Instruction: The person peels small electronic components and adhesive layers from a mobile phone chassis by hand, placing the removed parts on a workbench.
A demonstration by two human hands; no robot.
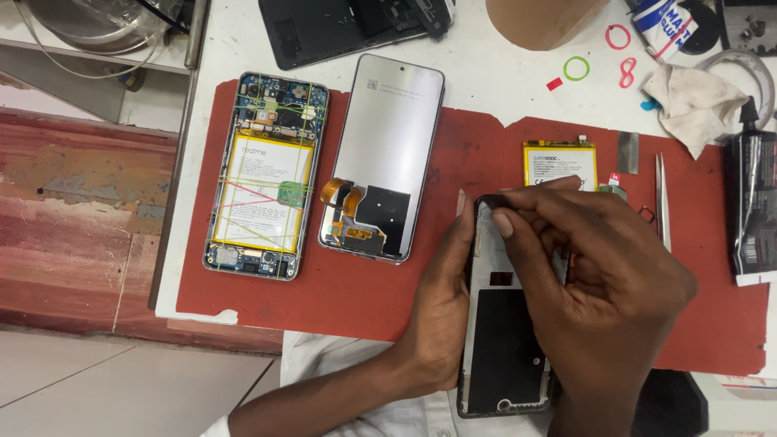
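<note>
A black phone frame [503, 340] lies upright-lengthwise near the front edge of the red mat [453, 154]. My left hand [441, 316] grips its left side, thumb along the edge. My right hand [595, 283] covers its upper right part, with thumb and forefinger pinching at the top edge of the frame. What the fingertips hold there is too small to tell. A yellow battery [558, 164] lies just beyond my right hand.
An opened phone [265, 174] with a yellow battery, wrapped in rubber bands, lies at the mat's left. A detached screen panel [382, 158] lies face down beside it. Tweezers [662, 202], a white rag [696, 101], loose rubber bands [576, 68] and a black tube [753, 202] sit right.
</note>
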